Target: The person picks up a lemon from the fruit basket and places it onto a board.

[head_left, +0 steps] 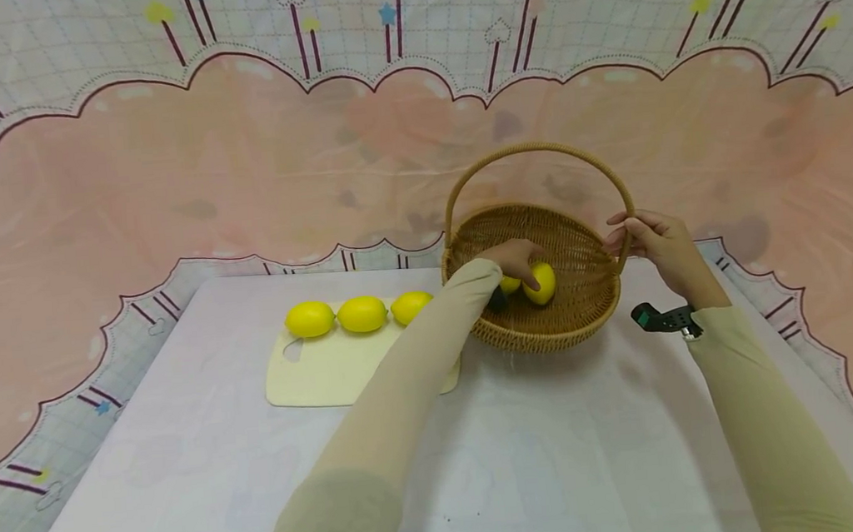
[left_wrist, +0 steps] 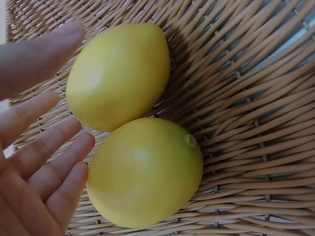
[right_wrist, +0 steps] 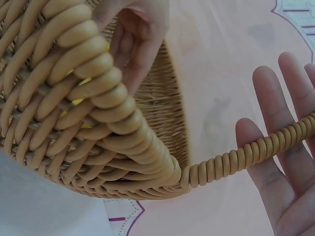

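The left hand [head_left: 518, 256] reaches into the wicker basket [head_left: 588, 307] with its fingers [left_wrist: 47, 162] straight and spread, holding nothing. In the left wrist view the fingertips lie just beside two lemons on the woven floor; whether they touch the peel cannot be told. The nearer lemon [left_wrist: 145, 172] and the farther lemon [left_wrist: 118, 74] press against each other. In the head view the larger-showing lemon [head_left: 541, 283] sits near the middle of the basket, with the second lemon [head_left: 509, 284] partly hidden under the left hand.

The right hand [head_left: 650, 240] is at the right side of the basket, where the hoop handle [head_left: 533, 150] meets the rim. In the right wrist view its fingers [right_wrist: 285, 147] are extended and apart behind the coiled handle [right_wrist: 236, 164], and the thumb [right_wrist: 133, 46] rests against the inner side of the rim [right_wrist: 98, 93]. The hand steadies the basket without closing round the handle.

The basket stands on the white table surface [head_left: 263, 479], tipped slightly toward the person. A black strap mount [head_left: 664, 318] shows at the right wrist.

Left of the basket lies a cream cutting board [head_left: 330, 374], its right end covered by the left sleeve [head_left: 405, 376]. Three more lemons [head_left: 362, 314] sit in a row along the board's far edge, touching or nearly touching one another.

A pink cloth with a scalloped border [head_left: 238, 164] hangs behind the table.
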`<state>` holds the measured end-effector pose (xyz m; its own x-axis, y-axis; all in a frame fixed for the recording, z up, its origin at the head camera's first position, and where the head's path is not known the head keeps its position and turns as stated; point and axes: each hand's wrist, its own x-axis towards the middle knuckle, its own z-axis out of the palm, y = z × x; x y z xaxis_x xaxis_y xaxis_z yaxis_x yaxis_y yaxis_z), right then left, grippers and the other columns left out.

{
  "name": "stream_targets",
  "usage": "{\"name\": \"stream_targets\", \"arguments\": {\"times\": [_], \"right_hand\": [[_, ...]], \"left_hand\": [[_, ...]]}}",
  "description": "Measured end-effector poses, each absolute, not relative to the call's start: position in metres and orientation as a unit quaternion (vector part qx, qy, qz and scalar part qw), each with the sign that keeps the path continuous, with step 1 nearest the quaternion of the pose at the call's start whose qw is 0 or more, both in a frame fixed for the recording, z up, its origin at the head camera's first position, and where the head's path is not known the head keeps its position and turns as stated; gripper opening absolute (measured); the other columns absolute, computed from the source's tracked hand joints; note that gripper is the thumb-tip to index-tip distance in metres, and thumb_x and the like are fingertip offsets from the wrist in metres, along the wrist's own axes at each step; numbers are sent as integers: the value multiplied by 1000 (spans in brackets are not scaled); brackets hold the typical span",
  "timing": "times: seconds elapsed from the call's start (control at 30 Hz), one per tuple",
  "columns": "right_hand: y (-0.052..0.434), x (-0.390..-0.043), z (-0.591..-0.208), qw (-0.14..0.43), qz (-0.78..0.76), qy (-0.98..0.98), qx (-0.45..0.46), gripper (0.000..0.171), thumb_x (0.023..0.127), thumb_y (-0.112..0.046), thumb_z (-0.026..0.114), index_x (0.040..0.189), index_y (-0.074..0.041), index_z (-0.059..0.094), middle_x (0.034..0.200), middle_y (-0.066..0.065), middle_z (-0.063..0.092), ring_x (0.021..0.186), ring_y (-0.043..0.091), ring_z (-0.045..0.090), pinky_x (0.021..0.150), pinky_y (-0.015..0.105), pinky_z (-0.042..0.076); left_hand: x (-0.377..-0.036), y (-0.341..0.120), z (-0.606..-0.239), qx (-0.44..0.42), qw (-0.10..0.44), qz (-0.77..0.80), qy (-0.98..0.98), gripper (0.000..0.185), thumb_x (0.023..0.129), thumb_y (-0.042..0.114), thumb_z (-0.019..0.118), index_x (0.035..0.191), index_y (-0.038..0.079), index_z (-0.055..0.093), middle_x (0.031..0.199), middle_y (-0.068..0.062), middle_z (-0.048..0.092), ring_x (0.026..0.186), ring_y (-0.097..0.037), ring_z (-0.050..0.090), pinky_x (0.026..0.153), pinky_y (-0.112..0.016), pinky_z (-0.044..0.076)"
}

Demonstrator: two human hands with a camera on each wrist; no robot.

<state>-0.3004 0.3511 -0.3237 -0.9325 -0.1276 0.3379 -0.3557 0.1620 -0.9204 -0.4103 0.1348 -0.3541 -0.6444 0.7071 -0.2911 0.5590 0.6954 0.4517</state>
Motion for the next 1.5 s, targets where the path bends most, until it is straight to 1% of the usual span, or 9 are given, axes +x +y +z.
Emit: {"name": "stream_targets", "arguments": {"times": [0.1, 0.23, 0.4, 0.67, 0.9, 0.97, 1.13, 1.3, 1.5], "right_hand": [[352, -301, -324, 90, 626, -758, 159, 22, 97, -21, 47, 104, -11, 65, 82, -5, 71, 74, 8, 68, 69, 20, 56], [353, -302, -324, 90, 624, -760, 158, 22, 97, -22, 47, 104, -11, 65, 82, -5, 71, 74, 8, 68, 69, 20, 56], [353, -303, -323, 95, 611, -771, 154, 23, 97, -24, 47, 104, -11, 65, 82, -6, 71, 74, 8, 68, 69, 18, 56], [354, -305, -323, 99, 602, -777, 156, 25, 97, -26, 48, 105, -9, 65, 82, -6, 70, 75, 7, 68, 70, 17, 56], [354, -307, -323, 97, 611, -768, 164, 30, 97, -24, 49, 108, 0, 62, 81, -5, 71, 75, 8, 68, 70, 18, 56], [354, -308, -323, 95, 615, -765, 166, 29, 97, -24, 49, 107, -1, 63, 81, -5, 71, 75, 8, 68, 70, 18, 56], [353, -309, -321, 89, 627, -756, 169, 22, 97, -22, 49, 103, -10, 66, 81, -4, 71, 75, 9, 68, 70, 18, 56], [353, -310, -321, 85, 632, -750, 172, 21, 97, -21, 49, 104, -10, 66, 82, -4, 71, 75, 9, 68, 69, 19, 56], [354, -310, -321, 94, 617, -763, 169, 22, 97, -22, 49, 103, -10, 66, 82, -5, 71, 74, 8, 68, 68, 18, 55]], "left_hand": [[-407, 135, -354, 364, 223, 160, 890, 65, 87, 22, 68, 145, 14, 38, 149, -3, 39, 135, -19, 40, 108, -31, 40], [-405, 137, -356, 375, 217, 153, 888, 61, 86, 19, 68, 141, 11, 43, 143, -7, 47, 129, -20, 46, 102, -29, 45], [-403, 137, -357, 383, 226, 137, 885, 59, 82, 12, 73, 136, 9, 50, 134, -8, 55, 121, -20, 53, 95, -28, 49], [-403, 137, -357, 397, 240, 128, 877, 61, 77, 7, 76, 134, 9, 53, 133, -9, 57, 119, -21, 54, 97, -28, 48], [-405, 136, -360, 411, 240, 123, 871, 53, 79, 13, 76, 128, 9, 58, 126, -8, 61, 113, -19, 57, 94, -27, 48], [-405, 136, -360, 410, 245, 124, 870, 52, 78, 16, 77, 127, 9, 59, 124, -8, 62, 110, -19, 58, 92, -27, 49], [-408, 136, -363, 404, 251, 111, 873, 49, 76, 23, 79, 120, 10, 62, 120, -6, 62, 105, -17, 58, 89, -26, 49], [-410, 140, -368, 398, 254, 92, 877, 46, 75, 25, 80, 115, 11, 63, 118, -4, 62, 103, -16, 57, 87, -27, 49], [-409, 143, -369, 390, 254, 77, 882, 49, 75, 26, 80, 119, 12, 62, 123, -3, 60, 109, -17, 57, 92, -28, 49]]}}
